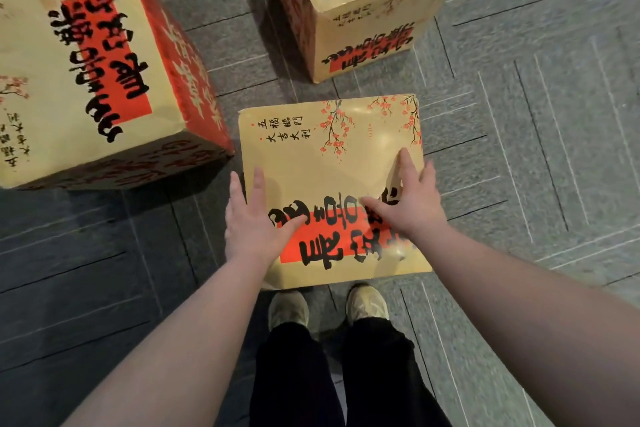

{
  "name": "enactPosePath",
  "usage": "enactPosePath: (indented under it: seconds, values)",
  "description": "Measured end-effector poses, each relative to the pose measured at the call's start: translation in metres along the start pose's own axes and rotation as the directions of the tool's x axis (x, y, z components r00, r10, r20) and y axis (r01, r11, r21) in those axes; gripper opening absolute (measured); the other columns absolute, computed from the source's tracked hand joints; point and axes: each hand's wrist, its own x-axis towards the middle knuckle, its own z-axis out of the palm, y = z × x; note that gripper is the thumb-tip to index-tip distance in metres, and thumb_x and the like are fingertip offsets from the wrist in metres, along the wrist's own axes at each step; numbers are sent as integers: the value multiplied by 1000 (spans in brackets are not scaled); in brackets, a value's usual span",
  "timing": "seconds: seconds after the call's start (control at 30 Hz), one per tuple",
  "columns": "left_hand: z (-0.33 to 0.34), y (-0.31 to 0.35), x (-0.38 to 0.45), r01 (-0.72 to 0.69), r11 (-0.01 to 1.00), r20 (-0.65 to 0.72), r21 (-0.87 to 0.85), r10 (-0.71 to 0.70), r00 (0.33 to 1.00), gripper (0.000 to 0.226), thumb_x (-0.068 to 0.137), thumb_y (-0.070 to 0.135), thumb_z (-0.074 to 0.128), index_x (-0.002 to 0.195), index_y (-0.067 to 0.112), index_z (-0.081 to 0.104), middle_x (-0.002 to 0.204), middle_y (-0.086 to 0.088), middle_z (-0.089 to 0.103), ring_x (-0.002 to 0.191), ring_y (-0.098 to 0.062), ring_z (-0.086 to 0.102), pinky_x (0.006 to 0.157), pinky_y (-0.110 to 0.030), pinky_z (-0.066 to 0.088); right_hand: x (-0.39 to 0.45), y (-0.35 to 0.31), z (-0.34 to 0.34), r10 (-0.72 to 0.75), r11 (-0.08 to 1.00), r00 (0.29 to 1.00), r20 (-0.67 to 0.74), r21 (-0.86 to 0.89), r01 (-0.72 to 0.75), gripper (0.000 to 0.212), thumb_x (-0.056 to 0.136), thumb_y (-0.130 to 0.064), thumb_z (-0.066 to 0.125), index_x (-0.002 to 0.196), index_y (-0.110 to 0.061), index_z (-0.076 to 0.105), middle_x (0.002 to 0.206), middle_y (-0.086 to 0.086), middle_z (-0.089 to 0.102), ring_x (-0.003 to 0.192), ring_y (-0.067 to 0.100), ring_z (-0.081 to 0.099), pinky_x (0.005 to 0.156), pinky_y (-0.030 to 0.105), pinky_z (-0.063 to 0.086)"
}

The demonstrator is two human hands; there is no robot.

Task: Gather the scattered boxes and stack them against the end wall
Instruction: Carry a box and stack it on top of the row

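Both hands lay flat and wide on the nearest box point(332, 163), left hand point(254, 218) at its left edge and right hand point(410, 199) toward its right, no grip closed; it sat on the carpet point(519, 149) by the person's shoes point(367, 303), and lifting it probably called for fingers hooked under its sides

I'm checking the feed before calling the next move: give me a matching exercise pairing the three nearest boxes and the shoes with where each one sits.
Things:
1. near box
2. left box
3. far box
4. shoes

Places:
A. directly under the near box's closest edge, on the carpet
B. beyond the near box, towards the top of the view
C. under the left hand and right hand, both with fingers spread
D. beside the near box, red side panel facing it

Pairs: 1-C, 2-D, 3-B, 4-A
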Motion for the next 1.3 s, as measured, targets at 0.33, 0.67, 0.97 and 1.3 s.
enactPosePath:
  seconds: [0.33, 0.67, 0.97, 1.3]
  values:
    - [0, 3, 3, -45, 995, -14, -95, 44, 999, 108, 75, 52, 73, 151, 36, -1, 159, 6, -8, 144, -25, 19, 108, -45, 33, -5, 2, 8, 18, 1000, 996, -85, 11, -17, 106, 72, -62, 71, 152, -39, 4, 154, 12, 14, 138, 39, 28, 104, 56, 39]
    - [-17, 59, -4, -190, 981, 15, -22, 191, 982, 106, 72, 49, 77, 152, 33, 8, 160, 5, 1, 144, -21, 17, 111, -44, 29, -25, 37, -22, 172, 970, 977, -124, 193, -146, 105, 70, -62, 74, 151, -36, 12, 142, 14, 27, 129, 38, 37, 101, 53, 42]
    - [-19, 203, -56, -487, 863, 89, 136, 479, 873, 108, 72, 49, 77, 152, 32, 6, 160, 3, 2, 144, -21, 19, 110, -43, 30, -74, 125, -112, 382, 862, 896, -226, 436, -258, 104, 74, -61, 71, 152, -36, 8, 145, 12, 24, 131, 37, 34, 100, 51, 40]
    - [37, 399, -213, -812, 557, 243, 173, 775, 583, 106, 72, 48, 77, 152, 29, 10, 159, 0, 4, 143, -21, 21, 110, -39, 30, -174, 306, -217, 646, 648, 699, -308, 705, -288, 101, 74, -61, 71, 152, -35, 12, 145, 11, 24, 132, 36, 33, 100, 51, 41]
